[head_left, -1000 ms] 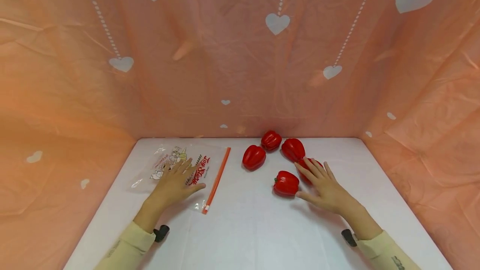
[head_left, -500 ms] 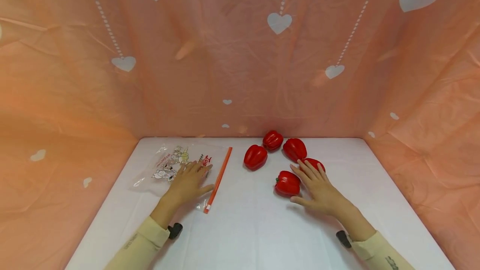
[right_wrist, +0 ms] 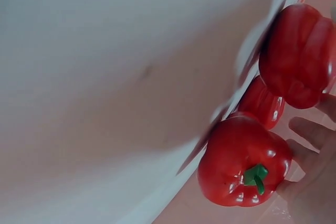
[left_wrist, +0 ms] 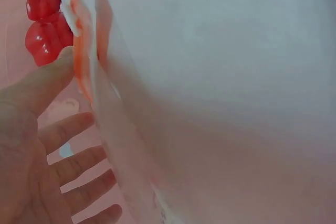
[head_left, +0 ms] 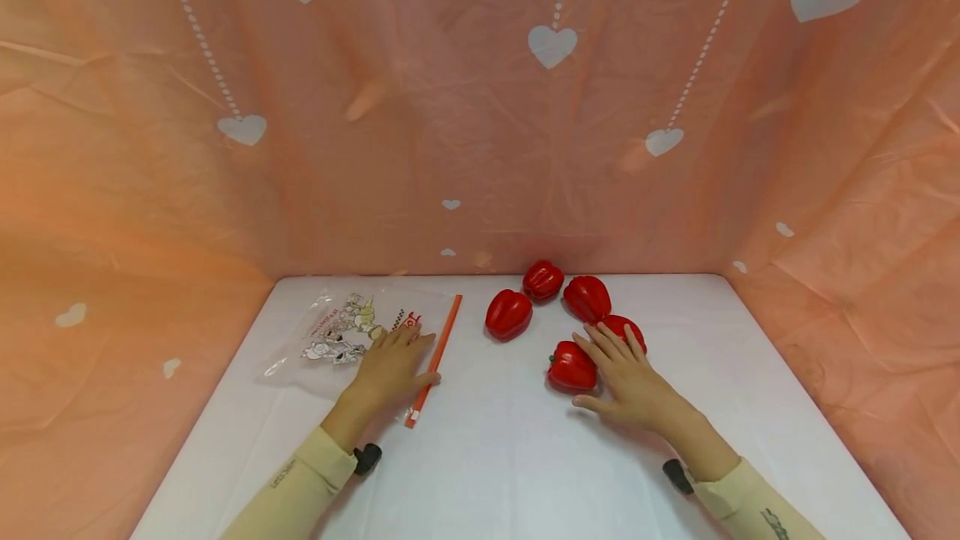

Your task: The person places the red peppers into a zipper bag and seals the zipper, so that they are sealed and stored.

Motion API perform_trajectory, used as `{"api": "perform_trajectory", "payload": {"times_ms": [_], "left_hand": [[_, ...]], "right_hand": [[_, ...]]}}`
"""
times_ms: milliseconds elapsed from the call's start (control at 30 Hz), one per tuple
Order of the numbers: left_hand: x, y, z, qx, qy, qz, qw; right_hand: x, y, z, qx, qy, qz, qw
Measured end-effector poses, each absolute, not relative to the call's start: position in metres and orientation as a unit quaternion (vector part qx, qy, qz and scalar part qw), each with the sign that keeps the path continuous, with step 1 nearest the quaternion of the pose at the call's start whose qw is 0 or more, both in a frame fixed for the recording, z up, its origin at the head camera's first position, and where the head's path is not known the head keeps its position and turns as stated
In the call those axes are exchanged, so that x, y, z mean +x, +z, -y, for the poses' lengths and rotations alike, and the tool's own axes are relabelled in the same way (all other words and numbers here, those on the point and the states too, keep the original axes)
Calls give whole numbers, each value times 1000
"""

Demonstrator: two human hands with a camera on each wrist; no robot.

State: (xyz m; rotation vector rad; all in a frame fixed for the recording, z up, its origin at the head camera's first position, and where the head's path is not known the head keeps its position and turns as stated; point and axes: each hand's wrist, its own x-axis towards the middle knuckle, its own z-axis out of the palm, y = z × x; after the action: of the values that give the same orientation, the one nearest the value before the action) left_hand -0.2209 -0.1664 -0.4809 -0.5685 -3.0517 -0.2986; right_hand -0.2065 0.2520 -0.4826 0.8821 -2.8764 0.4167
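Observation:
On the left side of the white table lies a clear plastic zip bag (head_left: 333, 357) with cartoon print and an orange slider strip (head_left: 450, 325). Spread over its right part, my left hand (head_left: 386, 373) has straight fingers, its thumb by the strip; whether it touches the plastic cannot be told. My right hand (head_left: 637, 386) reaches over a red bell pepper (head_left: 627, 330), partly hidden by its fingertips. Just left of those fingers sits another bell pepper (head_left: 572, 367) with a green stem. In the right wrist view, this hand's fingers come close to a stemmed pepper (right_wrist: 239, 156).
Behind these, more red bell peppers stand in a loose group: one at left (head_left: 508, 314), one at the back (head_left: 543, 281) and one at right (head_left: 587, 298). Orange curtains (head_left: 495, 148) with white hearts enclose the table's back and sides.
My left hand has moved right across the bag, toward the orange strip. My right hand has shifted slightly left, toward the front pepper. Bag and peppers stay in place.

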Motion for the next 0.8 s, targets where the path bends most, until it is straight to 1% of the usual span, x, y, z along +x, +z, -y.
{"api": "perform_trajectory", "payload": {"times_ms": [233,333,600,800], "left_hand": [[-219,-480,166,-184,-97,978,21],[-218,-481,165,-180,-103,978,27],[-214,-481,163,-172,-124,975,71],[-213,-481,162,-163,-126,975,80]], "right_hand": [[-206,-484,-247,295,124,944,78],[-205,-484,-245,292,130,944,78],[-201,-475,-237,286,144,946,54],[-201,-473,-230,300,140,943,40]]}}
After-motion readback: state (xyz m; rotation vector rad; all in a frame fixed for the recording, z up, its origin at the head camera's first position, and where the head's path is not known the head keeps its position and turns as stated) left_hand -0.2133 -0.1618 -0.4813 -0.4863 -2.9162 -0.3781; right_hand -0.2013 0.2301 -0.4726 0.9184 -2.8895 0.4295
